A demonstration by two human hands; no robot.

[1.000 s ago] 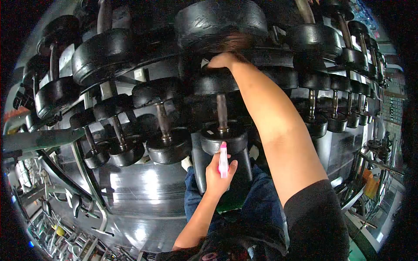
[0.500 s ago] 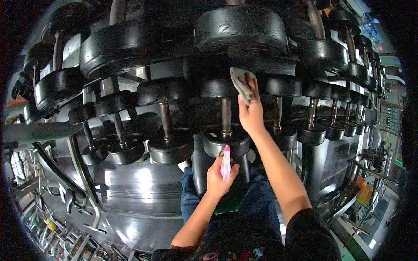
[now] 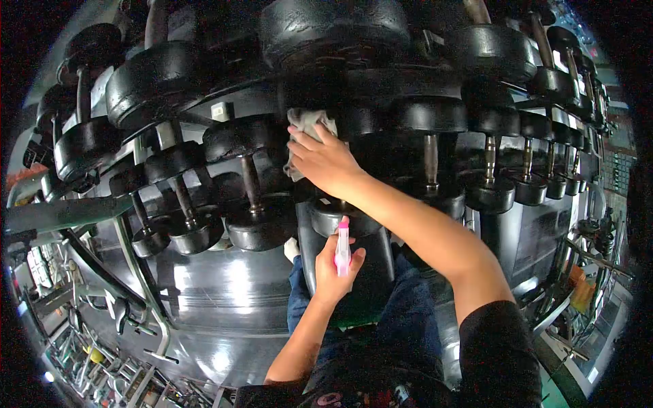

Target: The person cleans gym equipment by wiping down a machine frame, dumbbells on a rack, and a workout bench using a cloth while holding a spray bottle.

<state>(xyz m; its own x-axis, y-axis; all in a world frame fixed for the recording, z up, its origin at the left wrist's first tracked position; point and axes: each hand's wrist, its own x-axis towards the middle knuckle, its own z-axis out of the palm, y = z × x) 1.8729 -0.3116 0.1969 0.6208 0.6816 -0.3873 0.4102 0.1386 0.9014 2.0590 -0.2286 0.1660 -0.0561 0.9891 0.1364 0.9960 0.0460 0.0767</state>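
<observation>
My left hand (image 3: 329, 273) is closed around a small spray bottle (image 3: 343, 251) with a pink top and a whitish, see-through body. It is held upright just in front of the near end of a black dumbbell (image 3: 326, 212) on the lower rack row. My right hand (image 3: 328, 160) presses a crumpled grey cloth (image 3: 299, 122) against the far end of that same dumbbell, fingers laid over the fabric. The hand and cloth cover the dumbbell's handle and most of its far head.
Larger dumbbells (image 3: 333, 34) sit on the upper row, close above my right hand. More dumbbells flank it, one on the left (image 3: 262, 228) and one on the right (image 3: 432, 115). A black padded bench (image 3: 367, 262) stands between my legs. Gym machines fill both sides.
My right hand has moved left with the cloth, from the right side of the dumbbell's far head across its front. My left hand still holds the spray bottle in nearly the same place.
</observation>
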